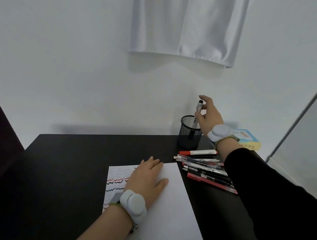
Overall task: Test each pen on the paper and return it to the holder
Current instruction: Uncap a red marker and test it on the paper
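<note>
A black mesh pen holder (pixel 185 139) stands at the back right of the dark table. A white marker with a black cap (pixel 196 118) stands inside it, its top sticking out. My right hand (pixel 208 115) is beside the marker's upper part with fingers loosely spread; whether it touches the marker I cannot tell. My left hand (pixel 147 179) rests flat on the white paper (pixel 171 208), whose left part carries rows of red, black and pale squiggles. Several pens (pixel 206 172) lie in a loose pile right of the paper, with a red-capped marker (pixel 197 152) at the pile's far end.
A blue and yellow box (pixel 249 141) sits behind my right wrist at the table's back right corner. The dark table (pixel 69 161) ends at a white wall. A white cloth (pixel 186 27) hangs on the wall above. Both wrists wear white bands.
</note>
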Demonstrator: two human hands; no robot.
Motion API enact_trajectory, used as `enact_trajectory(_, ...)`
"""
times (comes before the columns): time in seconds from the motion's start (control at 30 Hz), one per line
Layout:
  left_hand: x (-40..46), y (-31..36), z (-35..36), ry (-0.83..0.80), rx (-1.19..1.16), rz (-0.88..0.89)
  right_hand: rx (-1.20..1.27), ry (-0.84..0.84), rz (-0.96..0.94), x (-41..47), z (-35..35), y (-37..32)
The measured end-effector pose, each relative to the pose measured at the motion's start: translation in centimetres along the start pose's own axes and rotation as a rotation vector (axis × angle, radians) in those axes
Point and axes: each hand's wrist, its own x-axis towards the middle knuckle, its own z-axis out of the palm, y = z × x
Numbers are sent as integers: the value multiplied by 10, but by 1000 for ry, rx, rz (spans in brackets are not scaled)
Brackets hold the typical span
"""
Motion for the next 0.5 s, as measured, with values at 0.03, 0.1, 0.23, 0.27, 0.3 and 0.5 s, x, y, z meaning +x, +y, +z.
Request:
enact_trajectory(0.03, -1, 1, -1, -2, -1, -9, -1, 3, 4, 1, 2, 0)
enact_trajectory(0.1, -1, 2, -2, -5, -1, -19, -1, 7, 18, 1, 6, 1)
enact_trajectory(0.23, -1, 2, -1, -2, 11, -19, -22, -6, 40, -2, 14, 3)
enact_trajectory(0.27, -1, 1, -1, -2, 14, -19, -28, -18, 41, -2, 16, 4)
enact_trajectory(0.3, -1, 1, 0, -1, 17, -18, -42, -34, 45, -3, 17, 5)
enact_trajectory(0.5, 3, -1, 3, 5, 26, -16, -284, -69, 41, -2, 16, 8)
